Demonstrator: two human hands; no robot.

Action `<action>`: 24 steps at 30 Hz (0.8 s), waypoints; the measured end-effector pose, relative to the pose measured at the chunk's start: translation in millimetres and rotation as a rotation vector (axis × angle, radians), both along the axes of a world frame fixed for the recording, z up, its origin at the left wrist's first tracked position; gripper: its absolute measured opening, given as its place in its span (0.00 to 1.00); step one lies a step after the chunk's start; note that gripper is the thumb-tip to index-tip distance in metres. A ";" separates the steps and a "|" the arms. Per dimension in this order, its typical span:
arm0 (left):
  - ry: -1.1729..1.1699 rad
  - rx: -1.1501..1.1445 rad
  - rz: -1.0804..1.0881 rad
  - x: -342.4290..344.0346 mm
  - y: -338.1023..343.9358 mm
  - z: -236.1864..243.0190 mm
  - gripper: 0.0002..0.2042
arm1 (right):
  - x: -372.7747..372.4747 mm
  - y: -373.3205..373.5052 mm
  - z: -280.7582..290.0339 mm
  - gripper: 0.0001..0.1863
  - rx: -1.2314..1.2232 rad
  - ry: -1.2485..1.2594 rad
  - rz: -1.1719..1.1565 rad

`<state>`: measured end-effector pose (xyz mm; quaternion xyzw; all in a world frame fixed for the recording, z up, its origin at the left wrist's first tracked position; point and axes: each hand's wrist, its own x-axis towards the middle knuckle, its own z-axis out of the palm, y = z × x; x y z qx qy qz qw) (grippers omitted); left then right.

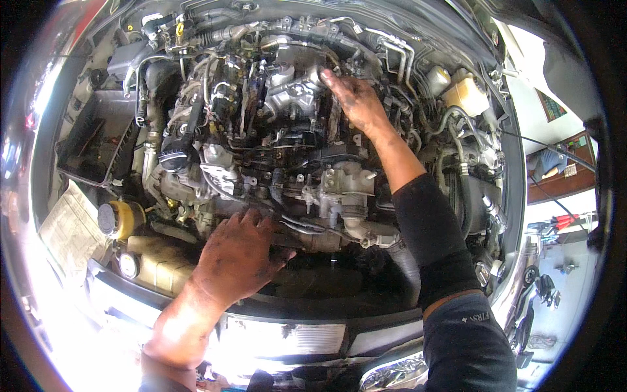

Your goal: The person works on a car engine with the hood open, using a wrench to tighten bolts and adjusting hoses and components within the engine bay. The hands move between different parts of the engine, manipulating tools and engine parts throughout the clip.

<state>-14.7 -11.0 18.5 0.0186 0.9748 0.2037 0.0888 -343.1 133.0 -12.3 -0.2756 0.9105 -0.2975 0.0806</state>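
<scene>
In the engine bay [333,157], my right hand [353,101] reaches to the upper middle, its fingers closed at the end of a silver metal part [294,91]; some fingers are hidden. Lower down, my left hand [238,255] rests over the front of the engine, fingers apart and bent down onto dark hoses and pipes, holding nothing visible; its fingertips are partly in shadow. Both hands are smudged with black grease. A silver housing [343,183] with fittings lies between them, toward the right.
An open black box [91,137] and a paper sheet [68,232] lie at left, near a yellow-capped reservoir [117,219]. A translucent tank [467,95] is at upper right. The front edge [274,336] borders the bay. Beyond the right side stand a wooden bench [562,173] and tools.
</scene>
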 end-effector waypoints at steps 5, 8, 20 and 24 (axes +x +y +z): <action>0.005 -0.016 0.019 0.6 4.3 4.5 0.29 | -2.2 4.8 -2.2 0.23 0.120 0.131 0.137; -0.099 0.018 0.049 0.0 5.9 4.0 0.33 | 0.3 1.8 -3.7 0.37 -0.146 -0.035 0.064; -0.119 0.089 0.062 -6.1 4.4 4.4 0.32 | -9.9 -5.1 -13.5 0.50 -0.141 -0.049 0.039; -0.047 0.120 0.037 -6.4 6.2 3.3 0.30 | -13.9 -7.9 -18.4 0.44 -0.008 0.098 0.151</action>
